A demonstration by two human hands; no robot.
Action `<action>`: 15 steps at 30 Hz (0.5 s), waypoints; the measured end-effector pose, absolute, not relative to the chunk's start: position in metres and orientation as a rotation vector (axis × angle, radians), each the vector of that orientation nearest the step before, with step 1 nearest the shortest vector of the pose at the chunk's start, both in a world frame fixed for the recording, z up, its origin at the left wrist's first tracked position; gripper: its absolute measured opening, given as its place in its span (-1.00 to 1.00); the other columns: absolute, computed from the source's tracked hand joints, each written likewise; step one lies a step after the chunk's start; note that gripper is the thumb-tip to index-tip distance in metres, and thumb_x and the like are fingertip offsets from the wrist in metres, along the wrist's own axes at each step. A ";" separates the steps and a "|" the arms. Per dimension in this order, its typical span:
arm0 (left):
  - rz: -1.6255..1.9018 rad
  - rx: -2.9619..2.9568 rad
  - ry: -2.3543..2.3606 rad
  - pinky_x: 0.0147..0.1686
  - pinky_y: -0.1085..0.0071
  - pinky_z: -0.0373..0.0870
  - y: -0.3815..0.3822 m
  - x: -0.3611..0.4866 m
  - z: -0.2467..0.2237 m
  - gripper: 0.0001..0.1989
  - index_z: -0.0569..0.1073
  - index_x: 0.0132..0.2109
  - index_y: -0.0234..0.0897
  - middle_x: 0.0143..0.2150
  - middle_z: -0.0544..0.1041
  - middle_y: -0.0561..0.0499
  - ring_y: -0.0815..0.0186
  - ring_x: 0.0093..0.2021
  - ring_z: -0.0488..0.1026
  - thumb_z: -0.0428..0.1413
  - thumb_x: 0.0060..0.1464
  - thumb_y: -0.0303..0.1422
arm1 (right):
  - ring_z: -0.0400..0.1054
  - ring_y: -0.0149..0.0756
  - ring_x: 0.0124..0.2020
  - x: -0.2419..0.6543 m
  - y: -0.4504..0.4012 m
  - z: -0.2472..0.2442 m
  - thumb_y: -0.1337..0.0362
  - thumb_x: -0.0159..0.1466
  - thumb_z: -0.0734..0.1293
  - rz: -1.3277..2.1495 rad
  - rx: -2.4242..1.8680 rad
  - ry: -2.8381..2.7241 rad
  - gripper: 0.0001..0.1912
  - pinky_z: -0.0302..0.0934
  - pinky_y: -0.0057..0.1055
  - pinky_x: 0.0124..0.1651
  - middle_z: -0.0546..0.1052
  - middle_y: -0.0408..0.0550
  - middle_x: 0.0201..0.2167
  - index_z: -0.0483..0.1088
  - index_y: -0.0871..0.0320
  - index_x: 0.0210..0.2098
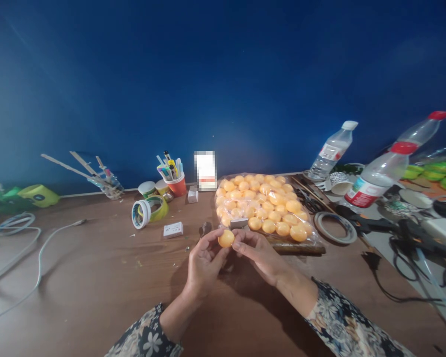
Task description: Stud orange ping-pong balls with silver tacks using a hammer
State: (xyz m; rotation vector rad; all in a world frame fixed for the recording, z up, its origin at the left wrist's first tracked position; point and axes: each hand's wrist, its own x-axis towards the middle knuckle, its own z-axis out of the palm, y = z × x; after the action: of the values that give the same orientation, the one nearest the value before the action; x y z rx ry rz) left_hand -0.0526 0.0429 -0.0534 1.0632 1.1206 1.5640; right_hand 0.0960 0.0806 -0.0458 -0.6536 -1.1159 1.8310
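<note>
Orange ball (226, 238) between left fingers (208, 237) and right fingers (247, 249)

1. Looks kinda dim overall, with the blue wall (223, 74) going nearly black toward the top right and glowing a bit low in the middle.
2. Can't pin down the light source, but get shiny white glare off the clear plastic bag (260, 203).
3. Throws soft-edged shadows onto the table (96, 287) around the left hand (206, 263) and right hand (262, 255), darker on the right one's side.
4. Picks up a pale, washed-out sheen at the table's far left.
5. Keeps the yellow ball (226, 238) pretty readable, just slightly soft.
6. Stretches badly near the edges: see the slanted, smeary red-capped bottles (379, 173) and mushy green shapes (433, 173).
7. Turns one white patch (205, 171) into chunky pixels.
</note>
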 end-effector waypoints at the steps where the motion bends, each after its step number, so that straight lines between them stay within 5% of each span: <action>1: 1.568 1.059 1.123 -0.02 0.26 0.49 0.043 -0.053 -0.054 -0.64 0.51 -0.11 -0.31 -0.04 0.60 -0.17 0.13 -0.03 0.55 0.32 -0.12 -0.42 | 0.28 -0.34 -0.27 0.096 0.080 -0.045 0.17 0.07 0.50 1.839 -0.636 -1.120 -0.76 0.11 -0.43 -0.24 0.49 -0.12 -0.30 0.44 0.16 -0.54; 5: 1.562 1.040 1.140 -0.01 0.22 0.49 0.042 -0.053 -0.053 -0.63 0.52 -0.11 -0.32 -0.03 0.60 -0.18 0.10 -0.03 0.54 0.33 -0.14 -0.40 | 0.31 -0.21 -0.09 0.096 0.080 -0.045 0.15 0.09 0.49 1.858 -0.613 -1.130 -0.76 0.15 -0.37 -0.12 0.53 -0.06 -0.20 0.45 0.16 -0.53; 15: 1.552 1.056 1.121 0.00 0.24 0.48 0.043 -0.053 -0.053 -0.64 0.51 -0.10 -0.32 -0.04 0.61 -0.17 0.12 -0.02 0.54 0.31 -0.11 -0.42 | 0.32 -0.25 -0.11 0.098 0.081 -0.049 0.18 0.08 0.50 1.909 -0.605 -1.088 -0.79 0.21 -0.39 -0.14 0.50 -0.06 -0.10 0.45 0.17 -0.50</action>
State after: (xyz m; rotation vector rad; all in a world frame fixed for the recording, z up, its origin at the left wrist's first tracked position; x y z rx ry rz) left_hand -0.0525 0.0431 -0.0531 1.0558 1.1210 1.5524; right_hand 0.0978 0.0811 -0.0491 -0.6055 -1.0877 1.9094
